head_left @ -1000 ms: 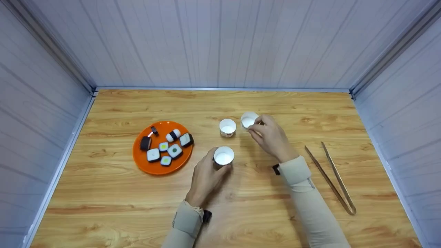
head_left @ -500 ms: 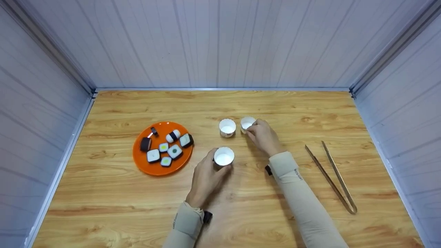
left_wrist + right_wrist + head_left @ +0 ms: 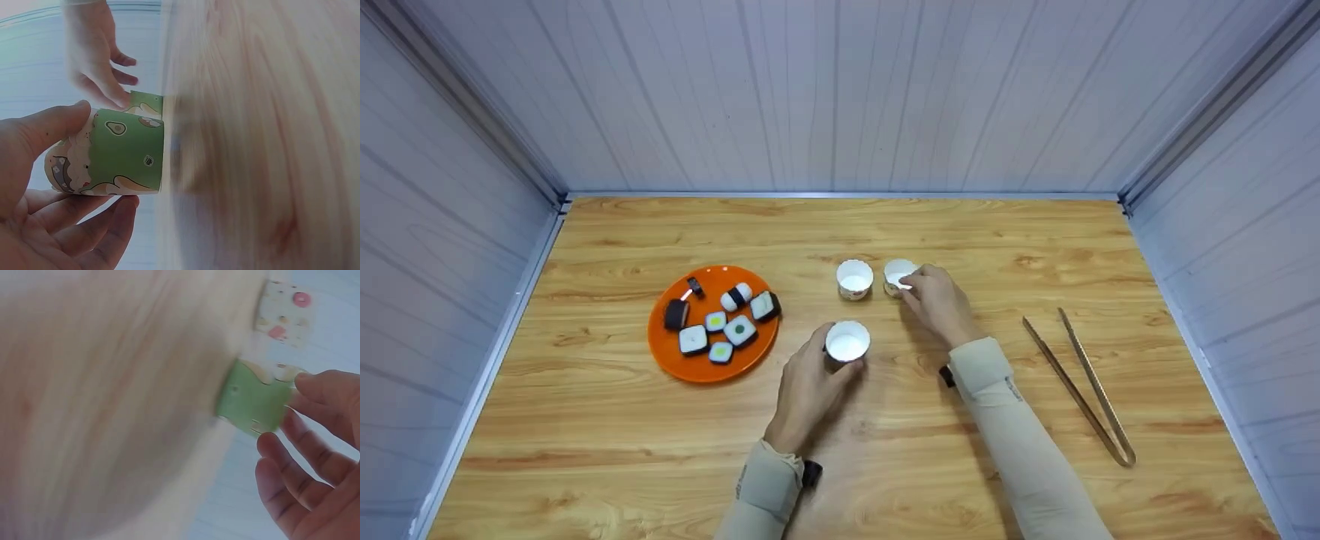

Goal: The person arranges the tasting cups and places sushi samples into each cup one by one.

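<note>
My left hand (image 3: pixel 808 386) grips a paper cup (image 3: pixel 847 341) from the side, fingers and thumb round its wall. In the left wrist view this cup (image 3: pixel 126 152) is green with an avocado print and a scalloped upper part. My right hand (image 3: pixel 941 300) pinches the rim of another paper cup (image 3: pixel 894 286), farther back. That cup (image 3: pixel 250 399) looks green in the right wrist view and stands upright on the table, with the thumb at its rim. A third paper cup (image 3: pixel 855 281), pale with pink prints, stands just left of it. The insides of all three are white.
An orange plate (image 3: pixel 667 356) on the left bears several toy-like sushi pieces (image 3: pixel 741 330). Metal tongs (image 3: pixel 1084 390) lie spread on the right side of the wooden table (image 3: pixel 622 465). Pale panel walls (image 3: pixel 840 90) enclose the back and both sides.
The right hand has brought its cup slightly nearer, and the cup now stands level beside the pale cup. My left hand and its cup have stayed in place.
</note>
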The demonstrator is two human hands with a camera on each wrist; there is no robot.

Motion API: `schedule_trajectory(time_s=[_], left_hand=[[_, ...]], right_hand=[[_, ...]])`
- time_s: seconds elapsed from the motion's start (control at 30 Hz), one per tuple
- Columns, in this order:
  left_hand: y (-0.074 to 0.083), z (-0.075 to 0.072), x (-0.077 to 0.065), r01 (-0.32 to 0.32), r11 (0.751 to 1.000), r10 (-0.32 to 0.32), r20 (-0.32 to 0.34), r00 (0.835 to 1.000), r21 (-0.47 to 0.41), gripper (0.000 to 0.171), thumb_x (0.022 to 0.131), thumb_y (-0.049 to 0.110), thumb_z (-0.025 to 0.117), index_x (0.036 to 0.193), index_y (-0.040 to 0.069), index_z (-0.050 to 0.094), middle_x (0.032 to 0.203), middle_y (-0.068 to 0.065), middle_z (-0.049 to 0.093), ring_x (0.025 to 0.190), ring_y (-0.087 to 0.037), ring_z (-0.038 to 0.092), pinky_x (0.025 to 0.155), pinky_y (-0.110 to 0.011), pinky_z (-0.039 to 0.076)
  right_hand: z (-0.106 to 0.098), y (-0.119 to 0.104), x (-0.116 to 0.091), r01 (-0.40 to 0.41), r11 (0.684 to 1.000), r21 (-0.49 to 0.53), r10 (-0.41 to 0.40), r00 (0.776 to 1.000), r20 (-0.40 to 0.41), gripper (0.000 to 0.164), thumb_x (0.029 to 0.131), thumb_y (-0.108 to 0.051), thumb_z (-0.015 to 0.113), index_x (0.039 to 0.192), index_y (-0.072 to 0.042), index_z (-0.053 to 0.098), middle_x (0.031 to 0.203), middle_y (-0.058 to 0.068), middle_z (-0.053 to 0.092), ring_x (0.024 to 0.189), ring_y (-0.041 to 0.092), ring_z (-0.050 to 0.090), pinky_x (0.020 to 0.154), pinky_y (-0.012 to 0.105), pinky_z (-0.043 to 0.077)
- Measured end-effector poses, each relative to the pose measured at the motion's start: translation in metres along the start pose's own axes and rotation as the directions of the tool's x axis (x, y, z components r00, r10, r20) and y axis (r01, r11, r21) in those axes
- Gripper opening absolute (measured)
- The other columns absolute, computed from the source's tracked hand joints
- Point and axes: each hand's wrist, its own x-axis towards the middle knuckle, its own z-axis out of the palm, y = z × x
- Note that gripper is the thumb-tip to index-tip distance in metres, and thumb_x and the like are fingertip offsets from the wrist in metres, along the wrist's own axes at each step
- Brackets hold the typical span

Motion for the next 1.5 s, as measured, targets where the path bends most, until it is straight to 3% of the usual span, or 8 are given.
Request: schedule_trajectory(time_s=[0.13, 0.23, 0.5, 0.77, 0.97, 1.1, 1.3, 1.5], left_hand=[[0.001, 0.000, -0.002, -0.013, 1.000, 0.013, -0.008, 1.000, -0.001, 0.062, 0.082, 0.020, 0.085, 0.136, 0.007, 0.056, 0.129, -0.010, 0.064, 0.120, -0.025, 0.059, 0.098, -0.045, 0.048], [0.002, 0.001, -0.003, -0.009, 1.000, 0.009, -0.002, 1.000, 0.004, 0.062, 0.082, 0.020, 0.085, 0.136, 0.007, 0.056, 0.129, -0.010, 0.064, 0.120, -0.025, 0.059, 0.099, -0.045, 0.048], [0.006, 0.002, -0.002, -0.003, 1.000, 0.003, 0.020, 1.000, 0.013, 0.065, 0.083, 0.020, 0.085, 0.138, 0.005, 0.054, 0.131, -0.010, 0.063, 0.121, -0.024, 0.058, 0.100, -0.045, 0.047], [0.006, 0.003, -0.003, -0.039, 0.999, 0.039, 0.006, 0.999, 0.023, 0.062, 0.084, 0.021, 0.084, 0.137, 0.006, 0.055, 0.129, -0.011, 0.064, 0.119, -0.024, 0.059, 0.098, -0.044, 0.048], [0.008, 0.003, -0.004, -0.069, 0.997, 0.069, -0.014, 0.998, 0.030, 0.061, 0.084, 0.021, 0.083, 0.136, 0.004, 0.055, 0.127, -0.012, 0.064, 0.117, -0.025, 0.061, 0.095, -0.044, 0.050], [0.008, 0.003, -0.004, -0.077, 0.996, 0.078, -0.022, 0.997, 0.035, 0.060, 0.084, 0.018, 0.083, 0.136, 0.003, 0.055, 0.126, -0.014, 0.064, 0.117, -0.026, 0.061, 0.095, -0.045, 0.050], [0.005, 0.004, -0.004, -0.054, 0.998, 0.054, -0.011, 0.998, 0.031, 0.060, 0.085, 0.019, 0.083, 0.136, 0.003, 0.055, 0.129, -0.013, 0.063, 0.119, -0.025, 0.059, 0.098, -0.043, 0.048], [0.005, 0.004, -0.002, -0.025, 0.999, 0.025, -0.002, 1.000, 0.025, 0.061, 0.084, 0.020, 0.082, 0.137, 0.005, 0.055, 0.130, -0.012, 0.062, 0.121, -0.024, 0.058, 0.099, -0.043, 0.047]], right_hand=[[-0.014, -0.010, -0.017, 0.098, 0.995, -0.002, -0.098, 0.990, -0.104, 0.015, 0.093, -0.011, 0.071, 0.106, -0.006, 0.077, 0.100, 0.010, 0.065, 0.091, 0.027, 0.060, 0.073, 0.039, 0.053], [-0.027, -0.023, -0.033, 0.199, 0.980, -0.021, -0.200, 0.967, -0.160, 0.013, 0.092, -0.010, 0.073, 0.103, -0.007, 0.078, 0.094, 0.008, 0.065, 0.081, 0.024, 0.059, 0.065, 0.037, 0.052], [-0.050, -0.054, -0.066, 0.374, 0.924, -0.077, -0.382, 0.910, -0.161, 0.011, 0.088, -0.012, 0.078, 0.098, -0.011, 0.079, 0.090, 0.001, 0.067, 0.076, 0.020, 0.060, 0.063, 0.033, 0.050], [-0.037, -0.063, -0.071, 0.440, 0.898, -0.014, -0.438, 0.890, -0.130, 0.011, 0.086, -0.010, 0.079, 0.096, -0.012, 0.079, 0.088, -0.001, 0.067, 0.077, 0.017, 0.060, 0.064, 0.031, 0.051], [-0.017, -0.065, -0.069, 0.475, 0.880, -0.020, -0.475, 0.880, -0.004, 0.018, 0.084, -0.010, 0.079, 0.102, -0.014, 0.078, 0.077, -0.002, 0.059, 0.066, 0.015, 0.054, 0.056, 0.029, 0.046], [-0.009, -0.067, -0.069, 0.467, 0.884, -0.030, -0.466, 0.884, 0.038, 0.010, 0.087, -0.012, 0.077, 0.096, -0.018, 0.078, 0.073, -0.003, 0.055, 0.063, 0.016, 0.053, 0.054, 0.029, 0.044], [-0.008, -0.068, -0.069, 0.459, 0.888, -0.015, -0.459, 0.888, 0.029, 0.005, 0.089, -0.015, 0.076, 0.087, -0.019, 0.075, 0.072, -0.003, 0.052, 0.065, 0.016, 0.051, 0.055, 0.030, 0.043], [-0.005, -0.065, -0.069, 0.467, 0.884, 0.012, -0.467, 0.884, -0.037, 0.004, 0.086, -0.015, 0.079, 0.087, -0.018, 0.076, 0.076, -0.004, 0.056, 0.068, 0.015, 0.053, 0.057, 0.030, 0.046]])
